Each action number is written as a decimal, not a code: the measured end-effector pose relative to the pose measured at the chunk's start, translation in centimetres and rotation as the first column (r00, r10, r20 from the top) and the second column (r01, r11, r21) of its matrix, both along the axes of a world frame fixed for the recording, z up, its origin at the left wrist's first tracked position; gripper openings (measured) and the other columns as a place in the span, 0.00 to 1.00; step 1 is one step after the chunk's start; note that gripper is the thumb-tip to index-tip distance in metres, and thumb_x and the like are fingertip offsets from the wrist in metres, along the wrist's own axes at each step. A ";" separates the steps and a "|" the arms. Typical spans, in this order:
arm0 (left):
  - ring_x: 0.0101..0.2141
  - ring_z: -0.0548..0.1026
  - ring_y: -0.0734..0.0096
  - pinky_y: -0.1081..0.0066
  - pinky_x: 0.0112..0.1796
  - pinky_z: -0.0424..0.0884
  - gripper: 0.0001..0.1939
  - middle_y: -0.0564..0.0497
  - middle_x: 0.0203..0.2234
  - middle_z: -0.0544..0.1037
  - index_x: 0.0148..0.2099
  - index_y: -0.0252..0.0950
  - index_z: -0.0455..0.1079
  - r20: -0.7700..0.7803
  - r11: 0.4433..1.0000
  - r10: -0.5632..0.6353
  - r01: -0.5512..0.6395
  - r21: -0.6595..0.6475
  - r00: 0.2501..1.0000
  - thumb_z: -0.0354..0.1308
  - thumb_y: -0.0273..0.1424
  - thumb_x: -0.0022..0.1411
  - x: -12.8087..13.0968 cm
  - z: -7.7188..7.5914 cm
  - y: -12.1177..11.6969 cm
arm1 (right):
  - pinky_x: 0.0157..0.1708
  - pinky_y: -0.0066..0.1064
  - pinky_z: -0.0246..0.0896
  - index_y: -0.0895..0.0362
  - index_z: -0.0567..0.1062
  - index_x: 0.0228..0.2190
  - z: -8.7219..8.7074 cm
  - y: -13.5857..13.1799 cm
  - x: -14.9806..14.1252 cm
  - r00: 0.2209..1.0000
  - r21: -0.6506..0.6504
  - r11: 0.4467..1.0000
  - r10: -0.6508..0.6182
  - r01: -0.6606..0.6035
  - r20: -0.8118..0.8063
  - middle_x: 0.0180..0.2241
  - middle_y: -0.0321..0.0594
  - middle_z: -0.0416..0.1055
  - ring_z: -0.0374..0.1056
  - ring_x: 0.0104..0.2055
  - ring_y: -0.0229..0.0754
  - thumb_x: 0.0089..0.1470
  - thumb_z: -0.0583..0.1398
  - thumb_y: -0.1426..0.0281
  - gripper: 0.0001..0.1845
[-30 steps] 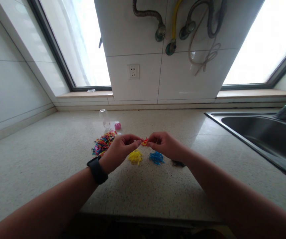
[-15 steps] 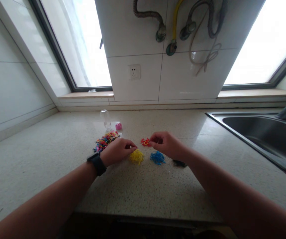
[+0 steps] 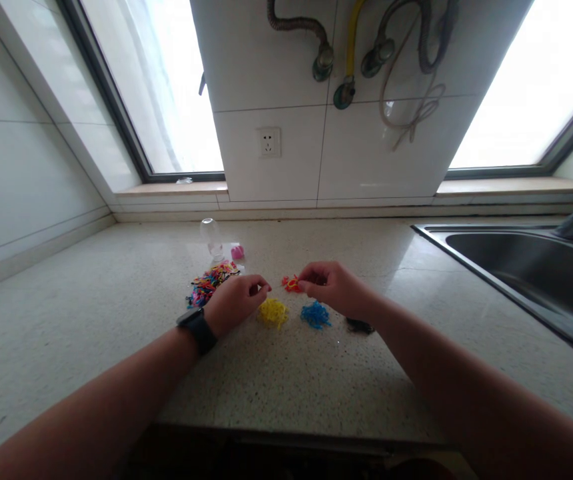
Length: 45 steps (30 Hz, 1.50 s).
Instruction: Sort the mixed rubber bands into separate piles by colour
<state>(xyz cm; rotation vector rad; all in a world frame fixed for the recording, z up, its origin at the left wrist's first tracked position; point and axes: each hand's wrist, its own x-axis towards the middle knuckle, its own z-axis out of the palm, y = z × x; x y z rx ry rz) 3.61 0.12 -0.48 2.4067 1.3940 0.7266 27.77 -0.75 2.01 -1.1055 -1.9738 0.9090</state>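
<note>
My left hand (image 3: 239, 300), with a black watch on the wrist, is closed in a pinch just above and left of a pile of yellow rubber bands (image 3: 273, 313). What its fingertips hold, if anything, is too small to make out. My right hand (image 3: 330, 288) has thumb and finger pressed together at the right edge of a small pile of red rubber bands (image 3: 290, 284); anything in that pinch is hidden. Blue rubber bands (image 3: 316, 315) lie below the right hand, and a black pile (image 3: 359, 326) sits partly under its wrist. Mixed-colour rubber bands (image 3: 210, 283) are heaped beside the left hand.
Behind the mixed heap stand a clear jar (image 3: 211, 239) and a pink object (image 3: 237, 253). A steel sink (image 3: 511, 267) is set into the speckled counter (image 3: 286, 387) at right. The tiled wall with pipes and a socket (image 3: 269, 143) bounds the back.
My left hand has drawn slightly left, away from the yellow pile, its fingers still pinched. My right hand stays by the red pile, shifted only slightly.
</note>
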 end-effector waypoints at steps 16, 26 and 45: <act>0.26 0.72 0.73 0.74 0.28 0.62 0.13 0.51 0.27 0.78 0.39 0.35 0.76 0.091 0.998 0.050 -0.053 0.025 0.995 0.51 0.33 0.66 0.3 -1.0 -0.2 | 0.27 0.27 0.56 0.57 0.78 0.33 0.1 -0.9 -0.5 0.994 0.105 0.993 0.036 -0.047 0.104 0.26 0.37 0.73 0.64 0.27 0.35 0.55 0.61 0.65 0.09; 0.25 0.71 0.73 0.73 0.29 0.62 0.12 0.51 0.25 0.77 0.39 0.35 0.76 0.093 0.998 0.055 -0.059 0.031 0.994 0.52 0.32 0.64 0.3 -1.2 0.2 | 0.32 0.31 0.53 0.52 0.79 0.36 -0.7 -1.7 -2.4 0.807 0.360 0.914 -0.067 -0.186 0.587 0.34 0.40 0.79 0.70 0.34 0.44 0.58 0.61 0.64 0.08; 0.27 0.72 0.72 0.72 0.31 0.64 0.14 0.50 0.28 0.78 0.40 0.34 0.76 0.111 0.988 0.111 -0.121 0.091 0.988 0.50 0.33 0.66 -1.2 0.0 1.3 | 0.29 0.31 0.52 0.55 0.81 0.33 0.1 4.4 7.3 0.776 0.440 0.840 -0.496 0.317 0.389 0.26 0.41 0.76 0.66 0.27 0.41 0.59 0.55 0.60 0.18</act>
